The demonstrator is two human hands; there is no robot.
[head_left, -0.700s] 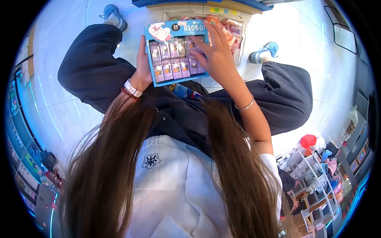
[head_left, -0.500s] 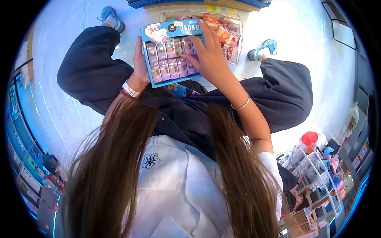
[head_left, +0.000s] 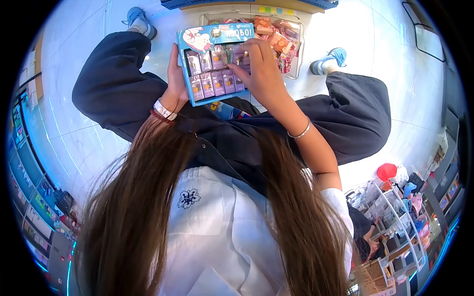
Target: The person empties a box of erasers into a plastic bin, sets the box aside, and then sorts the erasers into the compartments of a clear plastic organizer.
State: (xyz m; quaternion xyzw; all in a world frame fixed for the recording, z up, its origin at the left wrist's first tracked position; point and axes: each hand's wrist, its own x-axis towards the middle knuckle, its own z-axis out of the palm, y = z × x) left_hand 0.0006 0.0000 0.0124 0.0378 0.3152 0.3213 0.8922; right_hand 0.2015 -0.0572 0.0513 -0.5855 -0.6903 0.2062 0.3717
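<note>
A blue display box (head_left: pixel 217 33) with white "ASOBO!" lettering and a cartoon animal is tilted towards me above my lap. Two rows of small purple packs (head_left: pixel 217 83) show in its open front. My left hand (head_left: pixel 176 74) is closed on the box's left side, with the fingers partly hidden behind it. At the right end of the upper row, my right hand (head_left: pixel 264 64) has its thumb and curled fingers around a small purple pack (head_left: pixel 240 56). The fingers partly cover that pack, and a narrow greenish gap shows left of it.
Behind the box, a clear plastic tray (head_left: pixel 300 59) on the floor holds red and orange packets (head_left: pixel 279 42). A blue printed item (head_left: pixel 220 109) lies below the box. A white rack (head_left: pixel 402 217) with goods stands lower right, with another person (head_left: pixel 364 232) beside it.
My right hand's fingers have curled in and drawn closer to the thumb at the upper row. The box has shifted slightly. The other person's position at lower right has changed.
</note>
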